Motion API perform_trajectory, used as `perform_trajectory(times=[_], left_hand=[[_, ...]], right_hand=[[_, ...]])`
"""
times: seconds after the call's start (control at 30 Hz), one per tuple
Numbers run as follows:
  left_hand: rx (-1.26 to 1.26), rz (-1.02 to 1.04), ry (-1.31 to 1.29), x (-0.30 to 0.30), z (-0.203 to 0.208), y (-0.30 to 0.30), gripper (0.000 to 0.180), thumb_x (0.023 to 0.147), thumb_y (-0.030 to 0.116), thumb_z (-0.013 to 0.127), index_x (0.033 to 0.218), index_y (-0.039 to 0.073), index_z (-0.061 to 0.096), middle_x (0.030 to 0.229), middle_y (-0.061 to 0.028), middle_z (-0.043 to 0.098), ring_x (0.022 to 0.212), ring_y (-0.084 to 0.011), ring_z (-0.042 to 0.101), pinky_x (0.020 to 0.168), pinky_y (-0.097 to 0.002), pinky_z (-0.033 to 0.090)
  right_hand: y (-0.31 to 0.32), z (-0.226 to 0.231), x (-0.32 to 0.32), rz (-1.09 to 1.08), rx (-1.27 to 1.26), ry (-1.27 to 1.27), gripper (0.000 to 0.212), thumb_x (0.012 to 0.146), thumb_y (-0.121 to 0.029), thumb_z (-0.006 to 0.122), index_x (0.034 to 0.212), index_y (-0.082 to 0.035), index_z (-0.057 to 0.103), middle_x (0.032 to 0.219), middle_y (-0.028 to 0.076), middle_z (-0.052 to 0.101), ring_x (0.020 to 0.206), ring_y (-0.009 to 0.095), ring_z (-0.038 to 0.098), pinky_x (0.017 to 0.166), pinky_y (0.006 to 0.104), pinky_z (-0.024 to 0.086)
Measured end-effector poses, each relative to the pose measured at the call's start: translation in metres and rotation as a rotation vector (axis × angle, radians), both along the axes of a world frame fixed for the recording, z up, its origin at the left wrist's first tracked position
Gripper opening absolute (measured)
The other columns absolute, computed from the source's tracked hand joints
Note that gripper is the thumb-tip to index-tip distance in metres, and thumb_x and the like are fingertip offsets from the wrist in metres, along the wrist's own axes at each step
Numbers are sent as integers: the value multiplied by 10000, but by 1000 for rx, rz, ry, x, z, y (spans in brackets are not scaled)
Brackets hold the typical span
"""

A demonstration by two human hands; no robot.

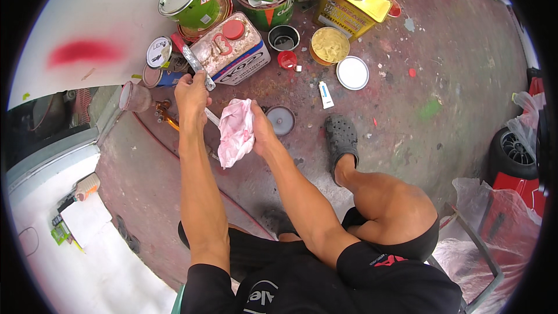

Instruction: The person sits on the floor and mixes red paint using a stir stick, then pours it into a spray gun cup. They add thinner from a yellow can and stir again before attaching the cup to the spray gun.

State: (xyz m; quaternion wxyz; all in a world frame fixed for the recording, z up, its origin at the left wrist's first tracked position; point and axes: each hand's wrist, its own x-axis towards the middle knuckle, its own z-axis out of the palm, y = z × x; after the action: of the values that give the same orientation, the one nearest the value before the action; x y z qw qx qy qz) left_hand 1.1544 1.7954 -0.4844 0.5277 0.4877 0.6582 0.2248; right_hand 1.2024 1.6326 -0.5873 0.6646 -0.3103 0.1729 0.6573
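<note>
Head view: paint spots (430, 108) dot the big floor (407, 145). A boxy, red-capped tin (235, 57) stands there. The right hand (265, 132) squeezes a crumpled pink cloth (237, 131) above the floor. The left hand (193, 97) pinches a thin metal tool (193, 59), close to the tin.

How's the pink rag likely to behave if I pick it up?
Probably floppy: the rag hangs in loose folds from the right hand. It looks thin, so likely light. Being crumpled rather than round, it seems unlikely to roll.
</note>
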Motion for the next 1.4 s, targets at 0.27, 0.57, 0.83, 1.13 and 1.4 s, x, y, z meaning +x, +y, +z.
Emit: perform_trajectory(times=[0.27, 0.57, 0.83, 1.13, 1.4], left_hand=[[68, -34, 88, -93, 29, -74, 305, 1167, 291, 532, 1346, 57, 611, 948, -16, 665, 647, -92, 563, 528, -297, 459], [223, -651, 639, -118, -60, -170, 581, 994, 324, 712, 1457, 42, 502, 962, -338, 760, 887, -543, 747, 798, -647, 558], [206, -754, 761, -138, -22, -252, 334, 1039, 200, 593, 1296, -11, 557, 807, -315, 736, 789, -559, 722, 734, -673, 545], [203, -708, 784, -147, 14, -260, 318, 1059, 216, 559, 1221, -47, 635, 825, -343, 732, 780, -569, 725, 741, -666, 557], [313, -721, 678, -143, 31, -243, 242, 1128, 204, 547, 1186, -4, 656, 827, -319, 721, 778, -516, 738, 699, -618, 545]], right_hand=[[5, -9, 3, 8, -24, 22, 615, 1205, -535, 355, 1454, -54, 648, 1356, 132, 752, 1228, 287, 748, 1100, 465, 599], [16, -2, -45, 653, -291, -882, 839, 1124, -711, 441, 1356, 57, 691, 1128, 266, 782, 1043, 351, 774, 958, 512, 583], [4, 11, -32, 556, -490, -662, 840, 1111, -718, 371, 1118, -5, 815, 996, 293, 789, 1021, 442, 786, 887, 532, 586], [10, 12, -66, 624, -564, -561, 1004, 1117, -728, 279, 1194, 147, 767, 1249, 399, 740, 1299, 504, 695, 1103, 549, 514], [27, -25, -74, 487, -709, -843, 960, 1131, -700, 280, 1091, 107, 797, 1006, 312, 804, 952, 443, 810, 917, 503, 604]])
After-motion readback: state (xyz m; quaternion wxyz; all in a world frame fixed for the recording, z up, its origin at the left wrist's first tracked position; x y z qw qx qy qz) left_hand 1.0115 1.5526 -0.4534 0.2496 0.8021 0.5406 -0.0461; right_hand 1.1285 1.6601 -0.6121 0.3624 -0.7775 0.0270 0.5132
